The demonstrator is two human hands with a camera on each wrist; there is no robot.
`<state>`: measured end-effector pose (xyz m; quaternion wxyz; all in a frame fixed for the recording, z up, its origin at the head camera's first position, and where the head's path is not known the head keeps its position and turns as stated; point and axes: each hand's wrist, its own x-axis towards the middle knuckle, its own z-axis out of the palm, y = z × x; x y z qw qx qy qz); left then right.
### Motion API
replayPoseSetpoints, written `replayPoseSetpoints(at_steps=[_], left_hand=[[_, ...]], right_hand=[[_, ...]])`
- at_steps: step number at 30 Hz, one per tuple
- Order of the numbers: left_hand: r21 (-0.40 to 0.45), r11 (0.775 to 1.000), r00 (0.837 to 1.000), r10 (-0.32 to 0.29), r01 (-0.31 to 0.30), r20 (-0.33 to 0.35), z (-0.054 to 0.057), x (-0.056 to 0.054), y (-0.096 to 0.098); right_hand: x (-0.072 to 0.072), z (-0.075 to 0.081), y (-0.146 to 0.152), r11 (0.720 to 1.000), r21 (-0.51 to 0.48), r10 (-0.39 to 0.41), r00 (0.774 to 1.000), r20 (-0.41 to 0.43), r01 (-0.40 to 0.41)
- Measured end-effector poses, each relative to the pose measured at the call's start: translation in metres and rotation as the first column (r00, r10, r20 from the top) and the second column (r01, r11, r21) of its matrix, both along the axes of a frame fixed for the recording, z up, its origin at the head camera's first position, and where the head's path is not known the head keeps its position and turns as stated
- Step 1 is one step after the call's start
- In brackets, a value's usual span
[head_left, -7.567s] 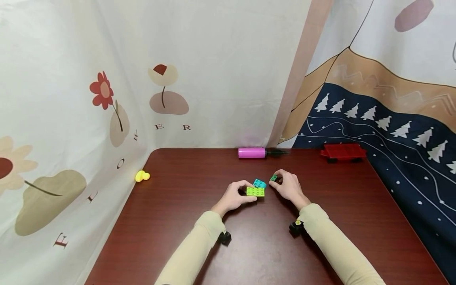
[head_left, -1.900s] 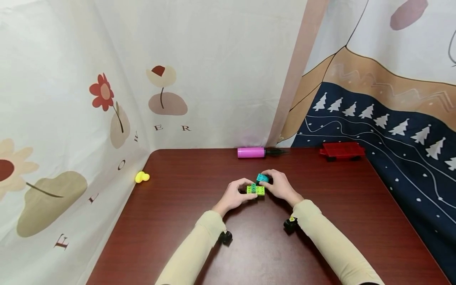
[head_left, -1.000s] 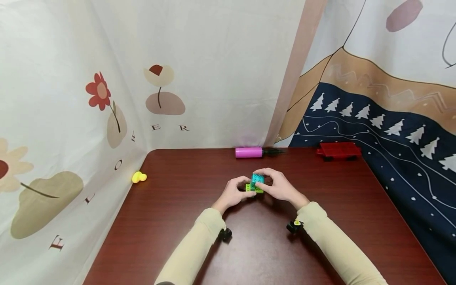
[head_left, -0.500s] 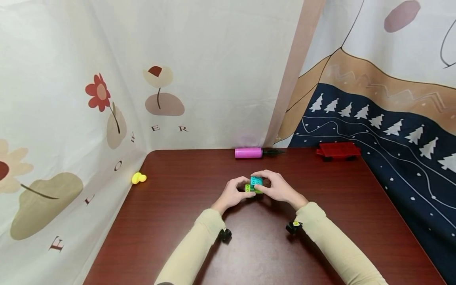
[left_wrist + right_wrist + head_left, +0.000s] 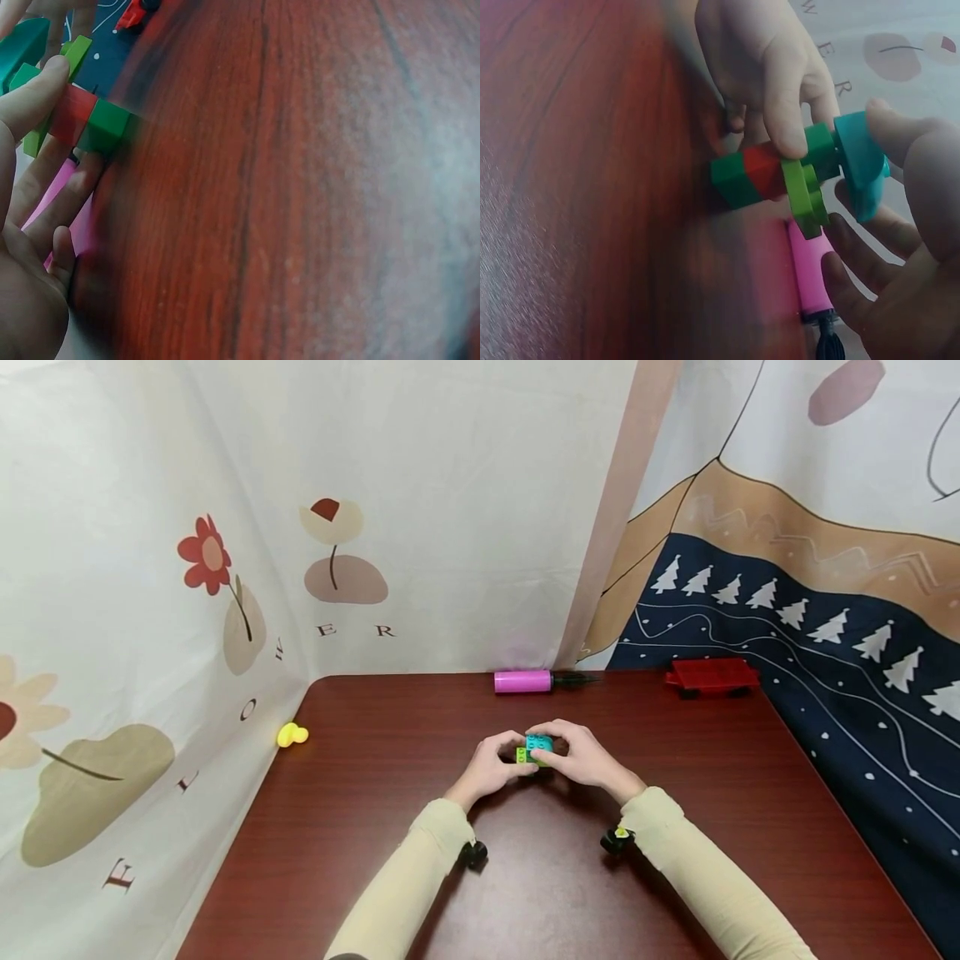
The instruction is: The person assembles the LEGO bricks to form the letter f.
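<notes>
Near the table's middle, my left hand (image 5: 487,770) grips a stack of toy building bricks between thumb and fingers. The stack has a green brick (image 5: 733,181) at the bottom, a red brick (image 5: 763,169) over it, then a wide lime-green brick (image 5: 802,199) and a small green brick (image 5: 822,150) on top. My right hand (image 5: 590,755) pinches a teal brick (image 5: 859,161) with curved sides. The teal brick sits right at the top of the small green brick, its studs facing up in the head view. My left thumb covers part of the lime-green brick.
A pink hand pump (image 5: 522,682) with a black nozzle lies at the table's back edge. To its right stands a red toy wagon (image 5: 712,677). A yellow knobbed object (image 5: 292,734) is at the left edge of the brown table (image 5: 390,752). Printed cloth hangs behind.
The small green brick, earlier in my right hand, now stands on the lime-green brick. My right hand has picked up the teal brick and brought it left and down onto that green brick.
</notes>
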<state>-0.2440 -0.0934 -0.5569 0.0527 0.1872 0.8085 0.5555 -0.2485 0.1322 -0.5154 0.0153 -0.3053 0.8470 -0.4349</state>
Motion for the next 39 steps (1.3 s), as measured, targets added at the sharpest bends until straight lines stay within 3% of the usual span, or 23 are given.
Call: replayPoseSetpoints(at_steps=[6,17,32,39], left_hand=[[-0.006,1.000,1.000,-0.007,0.007,-0.028,0.001,-0.001,0.002],[-0.024,1.000,0.999,0.007,-0.008,-0.045,0.001,-0.002,0.004],[-0.003,1.000,1.000,0.007,-0.007,-0.022,0.000,-0.003,-0.001],[-0.054,0.998,0.999,-0.031,0.031,-0.012,0.001,-0.002,-0.001]], right_hand=[[0.003,-0.001,-0.006,0.997,-0.058,-0.046,0.998,-0.041,0.043],[0.005,-0.009,-0.007,0.987,-0.131,-0.090,0.996,-0.007,0.089],[0.006,-0.011,-0.015,0.991,-0.101,-0.092,0.993,-0.071,0.084],[0.006,-0.017,-0.013,0.988,-0.137,-0.085,0.995,-0.049,0.078]])
